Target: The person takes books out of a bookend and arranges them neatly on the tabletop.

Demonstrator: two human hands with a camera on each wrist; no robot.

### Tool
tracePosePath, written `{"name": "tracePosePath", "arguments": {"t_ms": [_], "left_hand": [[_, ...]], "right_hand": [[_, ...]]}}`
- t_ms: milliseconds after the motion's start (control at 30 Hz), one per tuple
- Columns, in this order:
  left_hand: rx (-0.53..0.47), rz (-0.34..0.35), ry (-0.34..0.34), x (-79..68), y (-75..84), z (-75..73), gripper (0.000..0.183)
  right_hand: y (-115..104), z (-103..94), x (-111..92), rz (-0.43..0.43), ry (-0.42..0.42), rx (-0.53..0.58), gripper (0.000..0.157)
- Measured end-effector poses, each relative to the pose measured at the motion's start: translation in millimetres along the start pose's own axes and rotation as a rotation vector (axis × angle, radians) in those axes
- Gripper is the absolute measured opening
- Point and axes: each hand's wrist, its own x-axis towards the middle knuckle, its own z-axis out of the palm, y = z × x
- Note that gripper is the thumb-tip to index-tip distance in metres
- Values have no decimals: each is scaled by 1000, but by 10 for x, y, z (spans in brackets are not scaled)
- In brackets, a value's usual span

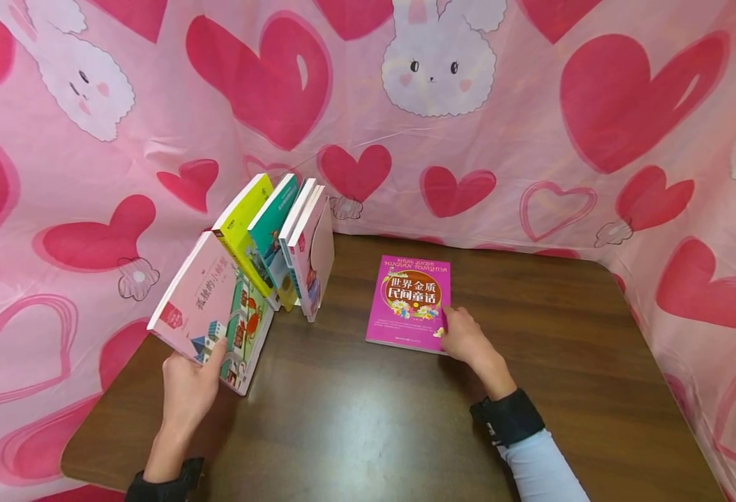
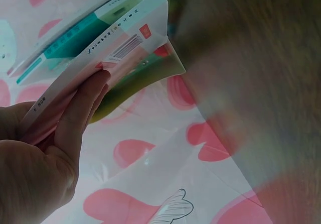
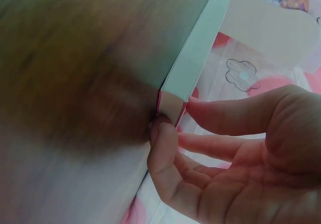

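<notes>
My left hand [image 1: 188, 387] grips a pink picture book [image 1: 182, 293] by its near lower side, thumb on the front cover and fingers behind it. The book stands tilted at the left end of a row of upright books. In the left wrist view its spine [image 2: 115, 30] and barcode show, with fingers against the back cover. A magenta storybook [image 1: 405, 331] lies face up on the table, right of the row. At its lower right edge, my right hand [image 1: 468, 338] pinches it. The right wrist view shows thumb and fingertips on either side of the page block [image 3: 195, 43].
A yellow-green book [image 1: 232, 230], a teal book [image 1: 270, 223] and a slim pink book [image 1: 301, 258] stand in the row. A pale pink panel [image 1: 326, 254] is upright at its right end. The brown table [image 1: 562, 348] meets a heart-patterned cloth [image 1: 518, 125] behind.
</notes>
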Motion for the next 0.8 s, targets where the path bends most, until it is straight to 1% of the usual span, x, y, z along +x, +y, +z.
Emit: {"name": "tracePosePath", "arguments": {"t_ms": [167,267,533,800], "left_hand": [[-4,42,2,-53,16,25,47],[-8,60,-8,-89,32,44,46],[-49,39,-84,-147,119,66,50],[-76,35,-132,-191,173,93,50]], "right_hand": [[7,4,11,-8,7,2,81],[1,4,20,-12,7,-5,81],[-4,16,13,-16,17,-10,82],[-7,15,13,-7,12,-7,82]]}}
